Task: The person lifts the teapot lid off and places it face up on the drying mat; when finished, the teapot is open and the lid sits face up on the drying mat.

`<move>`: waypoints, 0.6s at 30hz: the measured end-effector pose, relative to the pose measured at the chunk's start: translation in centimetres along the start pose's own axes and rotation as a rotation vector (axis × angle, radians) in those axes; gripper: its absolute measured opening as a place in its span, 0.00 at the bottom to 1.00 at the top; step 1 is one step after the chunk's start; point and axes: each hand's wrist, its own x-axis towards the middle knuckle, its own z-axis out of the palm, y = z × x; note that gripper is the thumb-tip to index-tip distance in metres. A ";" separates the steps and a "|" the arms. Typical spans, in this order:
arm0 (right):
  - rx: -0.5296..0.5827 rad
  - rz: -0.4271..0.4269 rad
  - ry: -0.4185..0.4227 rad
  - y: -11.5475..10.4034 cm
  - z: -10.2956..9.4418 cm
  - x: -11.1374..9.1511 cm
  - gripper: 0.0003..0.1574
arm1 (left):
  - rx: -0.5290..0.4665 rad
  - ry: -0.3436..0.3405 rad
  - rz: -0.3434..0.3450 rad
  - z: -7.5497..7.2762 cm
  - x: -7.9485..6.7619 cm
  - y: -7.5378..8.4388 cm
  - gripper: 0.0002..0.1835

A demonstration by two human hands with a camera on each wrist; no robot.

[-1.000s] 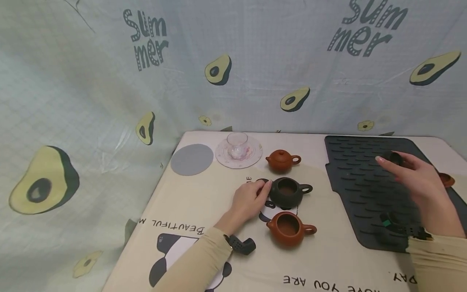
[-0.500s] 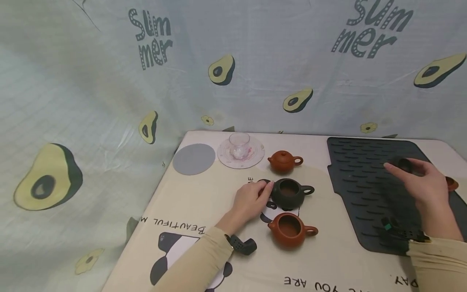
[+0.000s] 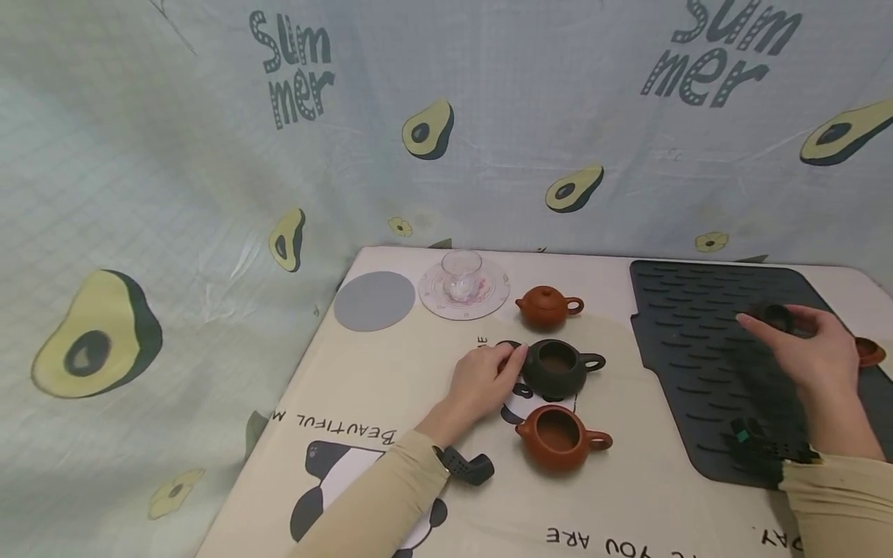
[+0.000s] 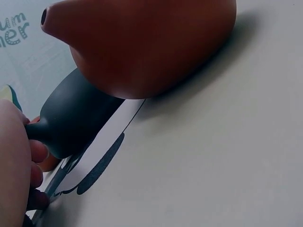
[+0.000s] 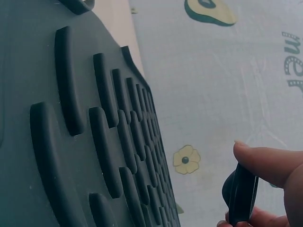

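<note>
My left hand [image 3: 484,381] pinches the spout side of a black, lidless teapot [image 3: 556,370] on the table; its fingers hide most of the spout. In the left wrist view that black teapot [image 4: 75,116] shows behind a lidless red-brown teapot [image 4: 151,47]. This red-brown teapot [image 3: 558,440] stands nearer the person in the head view, handle to the right. Over the ribbed dark mat, my right hand [image 3: 816,349] holds a small black lid [image 3: 776,316]. The right wrist view shows the lid [image 5: 242,195] edge-on, its rounded knob facing left, between thumb and fingers.
A lidded red-brown teapot [image 3: 546,308] stands behind the black one. Back left, a clear glass cup [image 3: 462,267] sits on a patterned round mat [image 3: 436,302] beside a grey disc [image 3: 375,301]. A red-brown lid [image 3: 870,352] lies right of the right hand, on the dark mat [image 3: 698,372].
My right hand has shifted slightly right and toward the person with the black lid, whose underside is turned more to the head view. My left hand stays at the black teapot.
</note>
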 end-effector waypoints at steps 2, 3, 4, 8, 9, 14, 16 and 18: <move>-0.005 -0.001 0.004 0.1 0.0 0.0 0.54 | 0.000 0.002 0.001 0.0 -0.1 0.0 0.22; -0.007 0.000 0.005 0.1 0.0 -0.1 0.54 | 0.000 0.003 0.001 0.0 -0.1 0.0 0.22; -0.009 0.002 0.007 0.1 0.1 -0.1 0.54 | 0.000 0.002 0.002 0.0 -0.1 0.0 0.22; -0.011 0.001 0.026 0.3 0.3 0.0 0.52 | -0.001 0.000 0.004 0.0 -0.1 -0.1 0.22; -0.008 0.000 0.032 0.3 0.3 0.0 0.51 | -0.002 -0.001 0.003 0.0 -0.1 -0.1 0.22; 0.006 -0.004 0.074 0.6 0.8 0.2 0.49 | -0.002 -0.002 0.000 0.0 -0.2 -0.1 0.22; 0.013 -0.001 0.088 0.7 0.9 0.2 0.49 | 0.001 0.000 -0.002 0.1 -0.2 -0.1 0.22; 0.017 0.005 0.106 1.0 1.1 0.4 0.49 | 0.004 0.002 -0.002 0.1 -0.2 -0.1 0.22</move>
